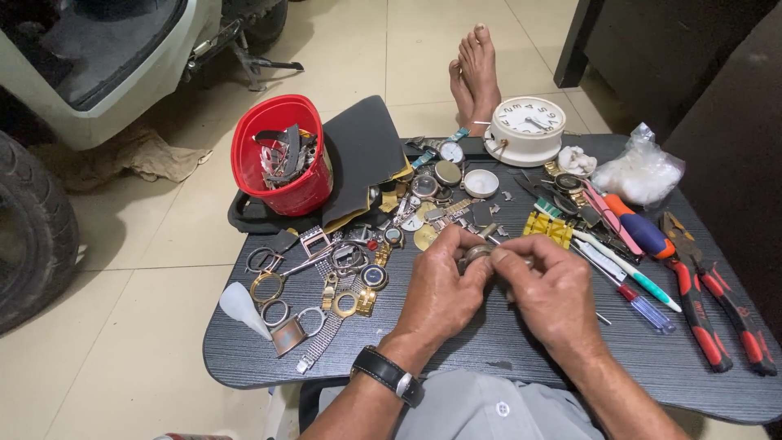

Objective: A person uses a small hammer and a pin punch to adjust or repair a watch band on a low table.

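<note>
Left hand: my left hand [440,289], a black-strapped wristwatch [389,373] on its wrist, is closed around a small round metal watch case [475,255], thumb and fingers pinching its rim.
Right hand: my right hand [547,292] meets the left over the middle of the dark tabletop [244,358], fingertips pressed to the same case; whether it also holds a fine tool I cannot tell, though a thin metal pin shows just beyond the knuckles.
Watch case: held between both hands, raised just above the tabletop, near my lap; its face is hidden by my fingers.
Stage, as I judge it: the job is in its middle. The case is off any strap and under my fingers, but nothing shows it closed up or set aside as finished.
Left of my hands: loose bezels, rings, buckles, a mesh strap [322,338] and a white plastic blower [242,308] lie spread about, unsorted.
Right of my hands: a clear-handled screwdriver [643,308], a white pen-like tool [627,269] and red-handled pliers [717,305] lie near the edge, none in use.
Beyond my hands: more watch heads and dials, a yellow toothed block [548,227] and a small white dish [481,182].
Farther back: a red bucket [281,155] full of straps stands on a black tray beside a dark folded sheet [362,155]; a white clock [528,129] and a bag of white wadding [639,173] sit at the far edge.
Floor: my bare feet [475,77] rest on pale tiles past the tabletop.
</note>
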